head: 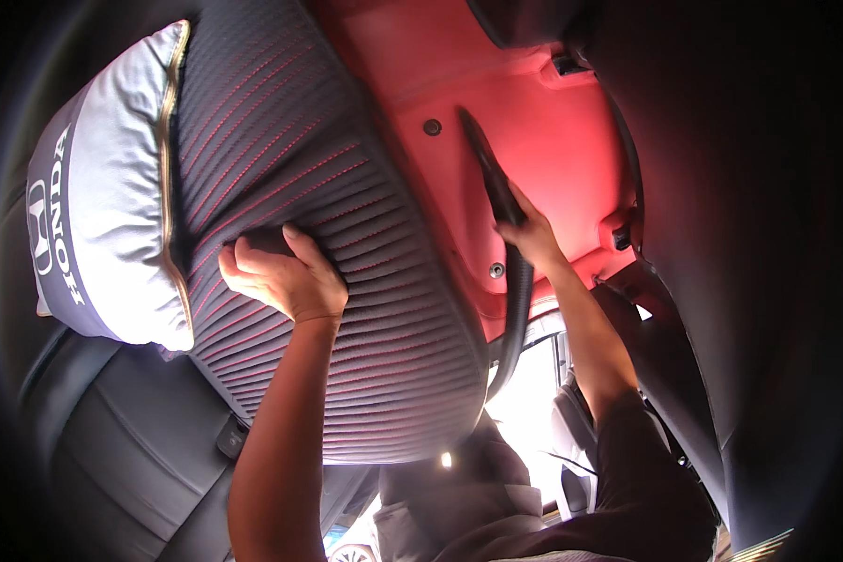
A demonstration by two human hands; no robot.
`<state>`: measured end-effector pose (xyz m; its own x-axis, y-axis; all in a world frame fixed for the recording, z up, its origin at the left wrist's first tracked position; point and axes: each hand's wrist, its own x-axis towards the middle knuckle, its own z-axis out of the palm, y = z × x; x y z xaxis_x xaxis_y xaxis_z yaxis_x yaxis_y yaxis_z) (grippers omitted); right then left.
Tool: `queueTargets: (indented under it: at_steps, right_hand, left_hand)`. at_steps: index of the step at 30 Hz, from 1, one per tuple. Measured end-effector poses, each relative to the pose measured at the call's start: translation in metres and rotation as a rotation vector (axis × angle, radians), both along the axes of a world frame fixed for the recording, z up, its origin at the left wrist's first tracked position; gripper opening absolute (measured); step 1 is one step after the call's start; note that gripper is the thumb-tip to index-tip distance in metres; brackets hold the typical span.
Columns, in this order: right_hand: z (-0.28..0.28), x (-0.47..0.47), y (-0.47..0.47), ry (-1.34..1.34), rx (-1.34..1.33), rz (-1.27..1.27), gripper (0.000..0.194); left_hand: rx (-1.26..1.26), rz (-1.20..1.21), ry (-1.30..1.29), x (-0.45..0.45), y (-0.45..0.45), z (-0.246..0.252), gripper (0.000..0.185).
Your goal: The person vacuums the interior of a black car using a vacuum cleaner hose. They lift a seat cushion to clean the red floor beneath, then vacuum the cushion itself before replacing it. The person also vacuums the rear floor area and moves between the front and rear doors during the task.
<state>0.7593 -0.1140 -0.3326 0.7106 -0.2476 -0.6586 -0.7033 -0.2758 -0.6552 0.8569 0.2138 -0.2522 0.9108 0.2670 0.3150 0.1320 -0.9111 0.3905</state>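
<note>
My right hand (pixel 534 235) is wrapped around a black vacuum wand (pixel 488 168), whose narrow tip points away over the red car floor (pixel 562 140). From below the grip, a ribbed black hose (pixel 516 309) runs back toward my body. My left hand (pixel 284 281) rests on a dark quilted seat cushion (pixel 386 295) with red stitching, its fingers bent and the thumb apart. A dark patch lies between thumb and fingers; it looks like shadow. Beside that hand, a white and grey Honda pillow (pixel 119 190) lies on the seat.
A dark seat back or panel (pixel 730 246) bounds the floor on the right. Two round fasteners, one a dark stud (pixel 432 127) and one a metal snap (pixel 497 270), sit in the red floor. A grey leather seat backrest (pixel 147 428) lies at lower left. Bright daylight comes through the door opening (pixel 527 393).
</note>
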Motion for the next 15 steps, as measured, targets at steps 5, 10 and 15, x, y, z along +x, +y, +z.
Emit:
queueTargets:
  at_steps: [5, 10, 15]
  right_hand:
    - [-0.003, -0.005, 0.057, -0.123, -0.010, 0.243, 0.081]
    - [-0.020, -0.012, 0.022, -0.161, 0.153, -0.150, 0.092]
    - [0.007, 0.016, 0.028, -0.070, -0.036, 0.364, 0.099]
  left_hand:
    - [0.004, 0.034, 0.002, -0.003, 0.004, 0.004, 0.063]
    - [0.000, -0.021, -0.002, -0.006, 0.002, 0.007, 0.062]
    - [-0.037, -0.011, 0.003, -0.007, 0.002, 0.007, 0.062]
